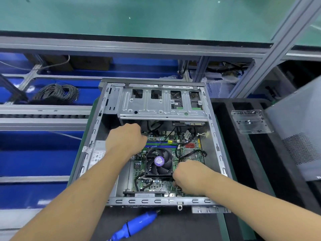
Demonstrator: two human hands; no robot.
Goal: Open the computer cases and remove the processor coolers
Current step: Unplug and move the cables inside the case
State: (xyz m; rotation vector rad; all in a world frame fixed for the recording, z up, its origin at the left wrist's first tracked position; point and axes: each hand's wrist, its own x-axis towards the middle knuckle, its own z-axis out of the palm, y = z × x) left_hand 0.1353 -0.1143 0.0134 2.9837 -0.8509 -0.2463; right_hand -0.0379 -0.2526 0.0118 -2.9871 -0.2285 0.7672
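The processor cooler [159, 161] sits at frame centre inside the open computer case [215, 145]. The left hand [126, 140], fingers curled and hidden, reaches beyond it; the right hand [189, 176] curls beside its lower-right corner. What either hand holds cannot be told.

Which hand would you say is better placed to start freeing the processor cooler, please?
Probably the right hand: it sits curled against the near right corner of the cooler. The left hand is farther back, over the memory slots, with its fingers hidden.
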